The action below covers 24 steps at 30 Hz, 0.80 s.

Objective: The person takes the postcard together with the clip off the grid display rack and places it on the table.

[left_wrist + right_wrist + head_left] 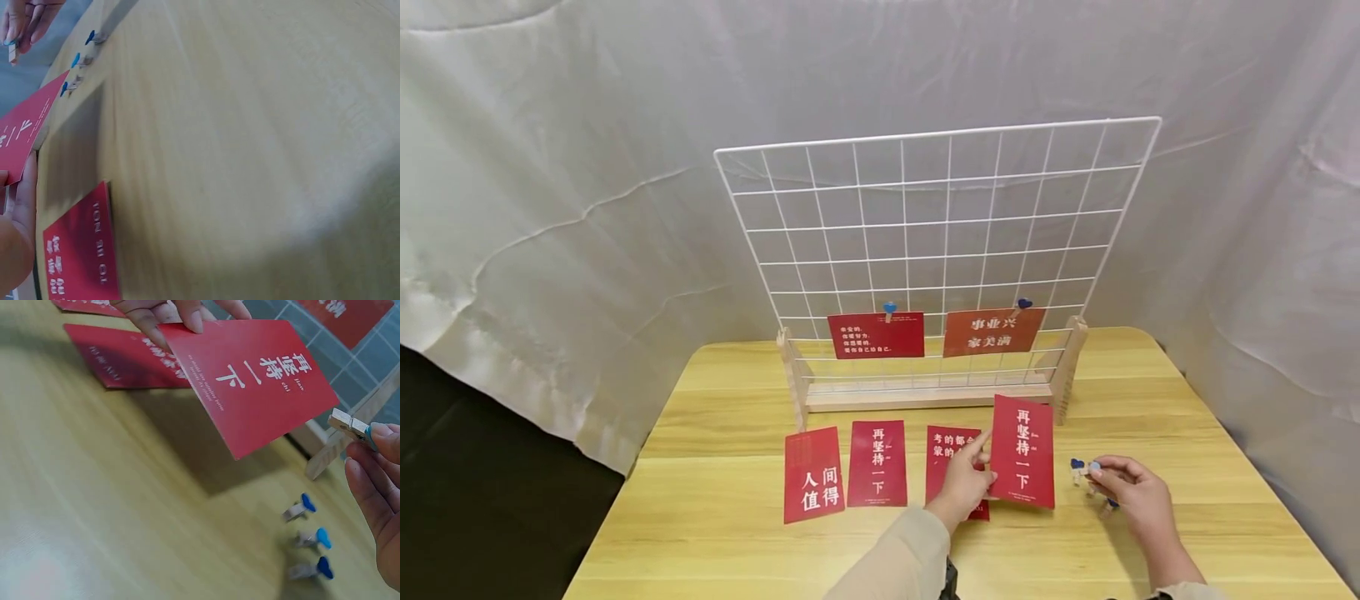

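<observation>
Left hand: you pinch the held card by its lower left edge, thumb on the printed face; your left hand (962, 482) is over the third card (936, 483) and partly hides it.
Held card (1022, 454): red with white characters, raised and tilted above the table (700, 533), in front of the rack's right part.
Right hand: your right hand (1142, 498) pinches the held clip between thumb and fingers, right of the held card.
Held clip (351, 427): wooden with a light blue top, near the held card but apart from it.
Loose clips (309, 539): three lie on the table below your right hand, two dark blue and one light blue.
Table cards: left of the third card lie the first card (814, 471) and the second card (877, 467), the latter lettered like the held one.
Rack (940, 134): white wire grid on a wooden base (925, 397), bearing two clipped cards side by side, one red (876, 342), one orange-red (958, 337).
</observation>
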Each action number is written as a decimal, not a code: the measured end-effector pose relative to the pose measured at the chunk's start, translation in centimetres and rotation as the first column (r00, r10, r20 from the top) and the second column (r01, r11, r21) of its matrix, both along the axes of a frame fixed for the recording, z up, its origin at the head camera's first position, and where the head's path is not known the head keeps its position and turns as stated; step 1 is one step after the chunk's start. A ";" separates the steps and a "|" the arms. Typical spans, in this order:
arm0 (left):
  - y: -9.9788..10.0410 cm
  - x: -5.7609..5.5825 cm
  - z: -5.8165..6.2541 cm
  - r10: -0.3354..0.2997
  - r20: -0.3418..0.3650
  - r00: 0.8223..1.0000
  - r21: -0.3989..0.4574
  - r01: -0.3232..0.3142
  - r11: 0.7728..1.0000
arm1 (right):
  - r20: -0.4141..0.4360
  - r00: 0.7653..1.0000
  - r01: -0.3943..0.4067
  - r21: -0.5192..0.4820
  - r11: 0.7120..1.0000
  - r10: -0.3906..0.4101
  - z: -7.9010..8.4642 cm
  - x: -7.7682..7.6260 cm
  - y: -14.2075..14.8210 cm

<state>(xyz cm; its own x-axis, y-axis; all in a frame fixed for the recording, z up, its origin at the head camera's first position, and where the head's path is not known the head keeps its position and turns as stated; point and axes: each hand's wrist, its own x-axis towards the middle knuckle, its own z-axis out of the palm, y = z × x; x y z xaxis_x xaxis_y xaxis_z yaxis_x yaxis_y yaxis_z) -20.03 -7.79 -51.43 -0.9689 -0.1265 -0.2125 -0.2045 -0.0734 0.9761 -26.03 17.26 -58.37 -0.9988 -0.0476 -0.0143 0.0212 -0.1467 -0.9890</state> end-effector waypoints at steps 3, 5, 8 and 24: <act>0.1 0.0 -0.6 0.004 0.007 1.000 -0.015 -0.004 1.000 | 0.034 0.997 -0.062 -0.011 0.998 0.062 1.0 1.3 -0.4; 0.2 0.0 -1.0 0.005 0.010 1.000 -0.009 -0.005 1.000 | 0.079 0.992 -0.095 -0.012 0.995 0.096 2.0 2.3 -0.8; 0.3 0.1 -1.5 0.001 0.016 1.000 -0.003 -0.001 1.000 | 0.171 0.981 -0.100 0.036 0.994 0.093 3.6 3.9 -1.5; 0.9 -0.1 -2.9 -0.014 0.029 0.999 -0.108 0.017 0.994 | 0.339 0.941 -0.137 0.328 0.935 0.020 4.1 6.3 -1.7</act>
